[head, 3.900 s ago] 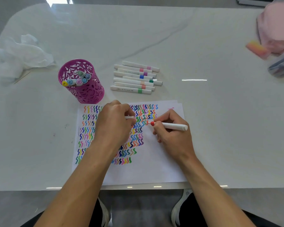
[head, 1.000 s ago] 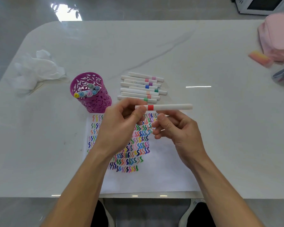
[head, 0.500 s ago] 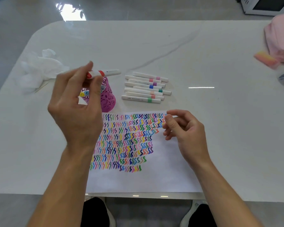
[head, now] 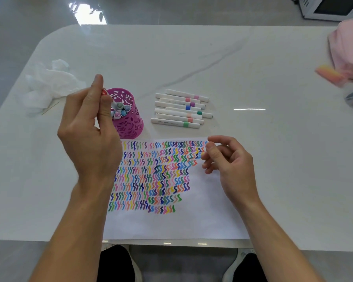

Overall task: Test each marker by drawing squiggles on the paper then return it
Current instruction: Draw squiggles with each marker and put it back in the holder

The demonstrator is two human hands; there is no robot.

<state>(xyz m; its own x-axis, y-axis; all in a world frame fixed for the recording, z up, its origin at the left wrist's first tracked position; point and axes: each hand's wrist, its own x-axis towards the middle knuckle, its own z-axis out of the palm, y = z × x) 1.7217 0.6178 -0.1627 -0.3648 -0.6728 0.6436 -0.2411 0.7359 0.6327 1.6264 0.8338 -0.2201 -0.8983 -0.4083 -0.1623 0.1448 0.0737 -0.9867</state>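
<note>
My left hand (head: 90,135) pinches the red-capped white marker (head: 104,92) over the magenta perforated cup (head: 128,123), far left, to return it; my right hand (head: 230,165) hovers slack and empty above the squiggle-covered white paper (head: 192,222).

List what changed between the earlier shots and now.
The red marker went from the right hand, which was drawing with it and let go, to the left hand, which now holds it over the purple cup. The right hand hangs loosely curled above the paper. Paper, cup and the loose markers stayed put.
</note>
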